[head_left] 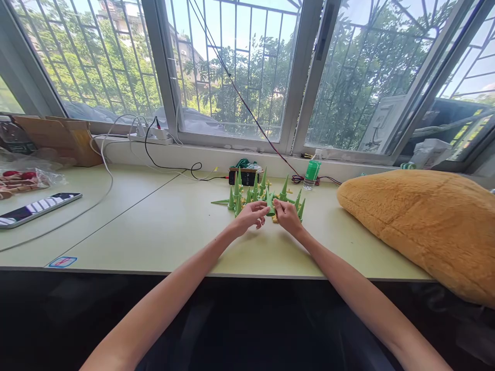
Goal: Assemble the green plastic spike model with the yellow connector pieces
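In the center of the frame, the left hand (253,216) and the right hand (286,215) meet above the pale tabletop (154,226), a green pointed plastic cone (269,206) between them. The left fingers pinch its left side, the lower ones loosely curled; the right fingers are curled and pressed together at its right side, and whether they also grip a small part is too small to tell.

Just behind and around the hands stand more green plastic cones (231,199) with small yellow pieces (275,219) among them. A black device with a lit display (243,178) is behind the cones, and a clear bottle with a green label (311,172) stands to their right. An orange plush cushion (421,221) fills the right edge; a dark-screened phone (38,209) lies at left.
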`<action>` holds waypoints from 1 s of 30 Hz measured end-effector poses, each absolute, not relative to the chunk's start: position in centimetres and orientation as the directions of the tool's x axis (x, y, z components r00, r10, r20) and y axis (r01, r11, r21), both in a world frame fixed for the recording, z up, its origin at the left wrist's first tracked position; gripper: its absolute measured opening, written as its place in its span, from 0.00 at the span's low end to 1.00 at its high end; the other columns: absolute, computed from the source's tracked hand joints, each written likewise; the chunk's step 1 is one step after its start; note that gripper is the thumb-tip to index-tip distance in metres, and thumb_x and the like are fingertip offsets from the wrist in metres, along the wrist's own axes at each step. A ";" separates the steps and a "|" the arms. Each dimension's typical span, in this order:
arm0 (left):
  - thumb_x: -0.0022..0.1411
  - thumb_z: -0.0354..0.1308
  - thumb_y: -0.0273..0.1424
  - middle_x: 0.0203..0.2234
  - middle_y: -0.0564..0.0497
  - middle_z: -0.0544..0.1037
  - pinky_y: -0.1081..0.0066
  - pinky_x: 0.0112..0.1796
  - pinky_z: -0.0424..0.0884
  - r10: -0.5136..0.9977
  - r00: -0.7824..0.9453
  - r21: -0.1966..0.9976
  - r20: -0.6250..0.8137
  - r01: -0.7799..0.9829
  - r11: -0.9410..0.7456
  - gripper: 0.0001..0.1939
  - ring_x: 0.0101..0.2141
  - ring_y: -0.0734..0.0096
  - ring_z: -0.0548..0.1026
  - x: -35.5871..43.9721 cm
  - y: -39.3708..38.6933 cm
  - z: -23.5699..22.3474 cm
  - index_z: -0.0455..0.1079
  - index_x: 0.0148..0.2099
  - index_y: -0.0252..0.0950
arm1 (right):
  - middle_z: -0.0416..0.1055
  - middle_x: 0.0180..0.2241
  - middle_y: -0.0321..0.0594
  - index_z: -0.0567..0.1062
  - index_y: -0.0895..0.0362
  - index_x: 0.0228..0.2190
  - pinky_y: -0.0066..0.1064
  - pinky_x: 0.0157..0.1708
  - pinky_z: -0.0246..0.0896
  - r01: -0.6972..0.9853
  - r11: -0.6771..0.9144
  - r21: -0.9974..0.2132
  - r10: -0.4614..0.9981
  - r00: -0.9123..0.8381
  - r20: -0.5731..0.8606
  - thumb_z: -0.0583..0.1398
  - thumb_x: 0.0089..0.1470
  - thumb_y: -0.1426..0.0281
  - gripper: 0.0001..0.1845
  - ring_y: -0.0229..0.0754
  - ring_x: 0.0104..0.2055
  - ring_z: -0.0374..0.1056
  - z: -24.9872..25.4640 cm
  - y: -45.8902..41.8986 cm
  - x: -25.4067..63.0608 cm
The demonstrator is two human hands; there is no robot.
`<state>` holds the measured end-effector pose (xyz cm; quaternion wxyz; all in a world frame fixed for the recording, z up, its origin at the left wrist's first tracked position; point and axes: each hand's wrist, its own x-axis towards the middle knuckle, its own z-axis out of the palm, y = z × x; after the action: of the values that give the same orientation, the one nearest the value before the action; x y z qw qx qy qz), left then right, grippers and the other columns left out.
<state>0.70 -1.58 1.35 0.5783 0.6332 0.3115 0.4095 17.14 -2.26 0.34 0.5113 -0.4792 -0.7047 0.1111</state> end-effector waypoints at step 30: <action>0.59 0.46 0.59 0.24 0.50 0.71 0.75 0.14 0.55 0.915 0.392 0.964 0.093 0.196 -0.182 0.32 0.14 0.79 0.65 1.4 -1.9 1.5 0.66 0.29 0.32 | 0.63 0.17 0.35 0.61 0.55 0.18 0.29 0.24 0.49 0.544 0.522 -0.657 0.781 0.005 0.624 0.46 0.63 0.53 0.27 0.36 0.20 0.56 0.3 -2.6 16.9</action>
<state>1.38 -1.93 1.54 0.4897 0.6753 0.4115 0.3673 16.88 -2.55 0.32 0.5255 -0.4757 -0.6963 0.1130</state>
